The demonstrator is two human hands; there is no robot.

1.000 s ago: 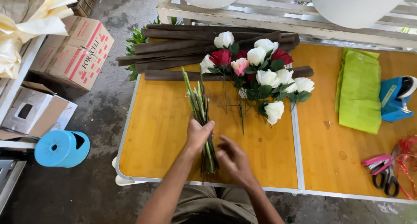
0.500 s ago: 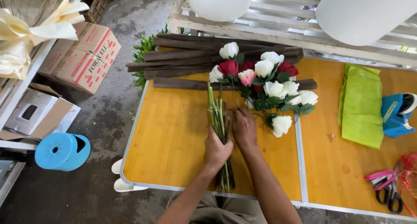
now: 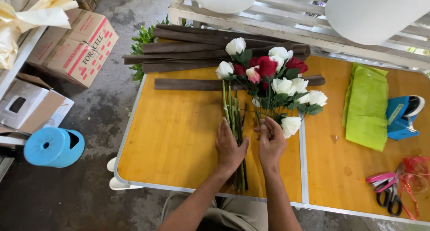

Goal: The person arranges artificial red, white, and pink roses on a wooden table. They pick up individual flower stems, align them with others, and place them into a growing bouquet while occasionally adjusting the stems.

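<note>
Yellow folding table (image 3: pixel 179 141), metal-edged. On top: rose bundle (image 3: pixel 273 85), loose stems (image 3: pixel 235 119), dark brown rolls (image 3: pixel 201 56), green sheets (image 3: pixel 367 107), blue tape dispenser (image 3: pixel 403 116), scissors (image 3: pixel 387 197), possibly pink stapler (image 3: pixel 380 179).

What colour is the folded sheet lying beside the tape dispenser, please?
Lime green; the folded sheet shows best in the head view.
</note>
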